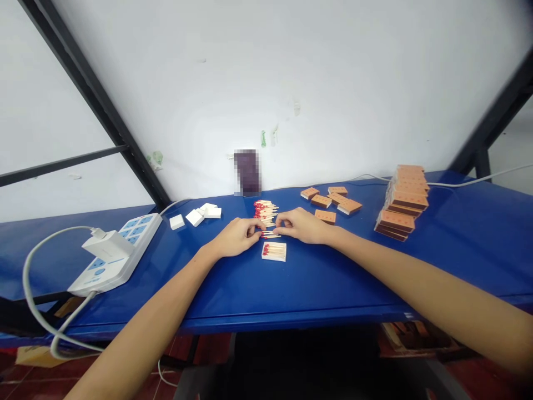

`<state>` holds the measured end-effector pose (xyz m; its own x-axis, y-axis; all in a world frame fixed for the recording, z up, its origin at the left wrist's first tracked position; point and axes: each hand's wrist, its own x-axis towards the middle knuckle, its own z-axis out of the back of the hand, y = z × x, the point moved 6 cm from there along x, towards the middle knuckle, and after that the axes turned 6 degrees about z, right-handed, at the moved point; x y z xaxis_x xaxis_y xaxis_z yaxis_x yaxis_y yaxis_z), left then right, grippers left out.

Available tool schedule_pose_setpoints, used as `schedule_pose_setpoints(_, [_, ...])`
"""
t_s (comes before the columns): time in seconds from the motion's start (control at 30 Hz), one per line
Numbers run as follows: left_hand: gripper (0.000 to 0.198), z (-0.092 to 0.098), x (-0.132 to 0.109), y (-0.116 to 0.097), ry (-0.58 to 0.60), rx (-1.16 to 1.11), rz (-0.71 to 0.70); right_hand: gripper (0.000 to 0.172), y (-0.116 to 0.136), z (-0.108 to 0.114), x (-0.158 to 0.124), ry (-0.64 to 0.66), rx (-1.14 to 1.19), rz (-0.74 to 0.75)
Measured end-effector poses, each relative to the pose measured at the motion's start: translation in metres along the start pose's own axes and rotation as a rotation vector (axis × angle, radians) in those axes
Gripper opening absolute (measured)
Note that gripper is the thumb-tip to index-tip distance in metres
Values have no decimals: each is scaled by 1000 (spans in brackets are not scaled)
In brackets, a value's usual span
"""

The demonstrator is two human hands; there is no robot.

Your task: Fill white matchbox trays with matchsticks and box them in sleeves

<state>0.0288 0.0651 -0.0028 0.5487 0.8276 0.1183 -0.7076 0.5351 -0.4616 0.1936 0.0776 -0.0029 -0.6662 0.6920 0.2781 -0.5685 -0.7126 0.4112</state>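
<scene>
My left hand curls its thumb and fingers against the red-headed ends of a small row of matches. From the other side, my right hand has its fingertips at the plain ends of the same row. Both hands are closed around these few matches, which lie at tabletop level. Just behind them is a heap of loose red-tipped matches, heads mostly to the left. In front sits a white matchbox tray with several matches lying in it, heads to the left.
White trays lie at left, near a power strip with a plugged charger. Orange matchbox covers lie scattered to the right, beside stacked matchboxes. A blurred dark object leans on the wall behind the blue table.
</scene>
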Motion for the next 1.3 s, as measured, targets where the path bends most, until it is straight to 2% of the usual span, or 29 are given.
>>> schedule_pose_setpoints(0.33, [20,1,0,-1,12,13,-2,23,2,3,0,17,-60,96])
schedule_pose_setpoints(0.6, [22,1,0,0,3,10,-4,23,1,-1,1,-8,-112,72])
schedule_pose_setpoints(0.8, [24,1,-1,-2,13,9,2,24,2,-1,2,-33,-46,60])
schedule_pose_setpoints(1.0, [22,1,-1,-3,5,14,5,12,16,3,-4,-11,52,112])
schedule_pose_setpoints(1.1, [21,1,-1,-3,4,15,-4,12,17,1,-4,4,103,102])
schedule_pose_setpoints(1.3, [21,2,-2,-3,6,23,-11,14,15,-1,-3,14,81,72])
